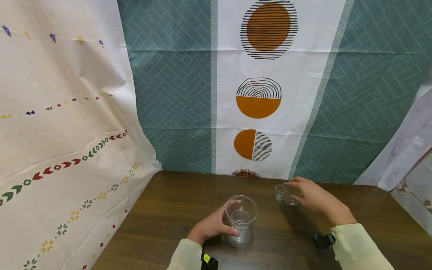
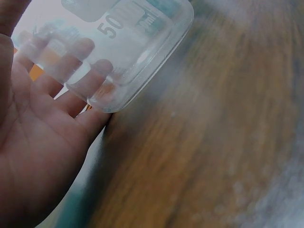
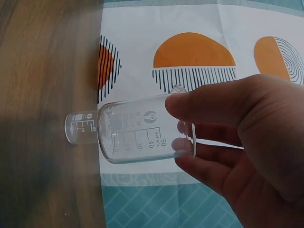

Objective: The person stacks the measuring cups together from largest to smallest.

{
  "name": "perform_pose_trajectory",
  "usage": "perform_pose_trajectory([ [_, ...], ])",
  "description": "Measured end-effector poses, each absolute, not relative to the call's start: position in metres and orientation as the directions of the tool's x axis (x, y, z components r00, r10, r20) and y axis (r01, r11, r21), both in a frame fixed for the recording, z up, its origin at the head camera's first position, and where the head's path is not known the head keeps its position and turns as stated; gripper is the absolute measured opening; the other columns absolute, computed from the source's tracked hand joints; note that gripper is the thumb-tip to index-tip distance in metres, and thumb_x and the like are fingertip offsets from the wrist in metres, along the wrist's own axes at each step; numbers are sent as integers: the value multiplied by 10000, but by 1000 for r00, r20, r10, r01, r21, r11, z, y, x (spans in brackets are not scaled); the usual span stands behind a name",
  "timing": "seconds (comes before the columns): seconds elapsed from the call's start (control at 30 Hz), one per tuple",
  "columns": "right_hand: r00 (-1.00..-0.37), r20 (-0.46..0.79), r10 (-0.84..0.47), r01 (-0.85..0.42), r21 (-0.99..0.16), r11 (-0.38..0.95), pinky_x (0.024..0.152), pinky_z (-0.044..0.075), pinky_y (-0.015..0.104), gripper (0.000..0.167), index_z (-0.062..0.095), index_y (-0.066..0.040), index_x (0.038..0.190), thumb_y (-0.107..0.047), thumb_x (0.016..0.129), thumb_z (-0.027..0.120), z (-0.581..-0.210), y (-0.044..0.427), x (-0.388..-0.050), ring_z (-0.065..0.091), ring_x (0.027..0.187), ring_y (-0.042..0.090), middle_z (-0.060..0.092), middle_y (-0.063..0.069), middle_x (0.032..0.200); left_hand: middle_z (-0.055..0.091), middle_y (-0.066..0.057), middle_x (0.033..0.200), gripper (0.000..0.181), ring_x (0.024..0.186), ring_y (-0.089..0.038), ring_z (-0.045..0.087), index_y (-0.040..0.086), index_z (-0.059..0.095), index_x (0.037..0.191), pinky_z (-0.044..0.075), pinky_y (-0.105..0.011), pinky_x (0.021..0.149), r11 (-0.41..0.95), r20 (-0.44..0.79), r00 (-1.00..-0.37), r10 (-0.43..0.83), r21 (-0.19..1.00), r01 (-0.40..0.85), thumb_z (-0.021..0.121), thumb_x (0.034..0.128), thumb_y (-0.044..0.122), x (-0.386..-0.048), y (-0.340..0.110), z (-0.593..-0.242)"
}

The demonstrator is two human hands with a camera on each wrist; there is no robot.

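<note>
A large glass beaker [image 1: 241, 236] stands on the table, with a smaller glass vessel visible inside it. My left hand [image 1: 216, 225] curls round its left side; in the left wrist view the fingers show through the glass [image 2: 137, 61]. At the back right, my right hand [image 1: 314, 197] grips a small beaker [image 1: 291, 198] near its rim, thumb on one side and fingers on the other. The right wrist view shows 50 ml-scale markings on this beaker [image 3: 137, 130]. Just left of it stands a smaller beaker [image 1: 279, 192], also seen beyond it in the right wrist view [image 3: 80, 127].
The brown wooden table [image 1: 182, 191] meets a patterned teal and white curtain [image 1: 172, 93] at its back edge. A cream cloth [image 1: 67, 150] hangs along the left side, and a pale flowered cloth [image 1: 411, 165] hangs at the right.
</note>
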State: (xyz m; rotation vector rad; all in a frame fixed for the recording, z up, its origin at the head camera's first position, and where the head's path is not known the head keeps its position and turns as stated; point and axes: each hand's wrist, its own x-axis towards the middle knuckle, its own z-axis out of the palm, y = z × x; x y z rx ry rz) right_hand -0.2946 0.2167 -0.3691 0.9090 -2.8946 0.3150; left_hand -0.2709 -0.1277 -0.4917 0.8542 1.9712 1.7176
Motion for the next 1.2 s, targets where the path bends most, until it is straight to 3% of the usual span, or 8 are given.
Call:
perform_pose_trajectory([
  [0.33,-820,143,-554,-571,-175,802,853,523,491,434,610,-1,1261,-92,849,715,-366,214,-292,614,1076,353,598,189,1221,373,-170,1513,895,1296,-125,481,237,288,1471,422,-194,996,47,117,-739,664,979,197,835,764,203,-271,-128,-491],
  [0.93,-815,132,-564,-580,-178,795,836,527,472,431,618,-37,1264,-97,848,715,-365,211,-287,620,1061,323,601,155,1212,381,-178,1501,933,1269,-119,499,163,260,1483,427,-191,986,55,117,-748,653,978,202,841,754,173,-270,-126,-492],
  [1.2,-803,130,-581,-596,-186,782,800,536,427,434,618,-25,1259,-86,841,721,-364,208,-285,631,1035,301,602,147,1202,458,-52,1448,905,1236,-178,527,198,293,1472,435,-212,983,90,101,-765,636,975,203,843,753,191,-268,-126,-490],
])
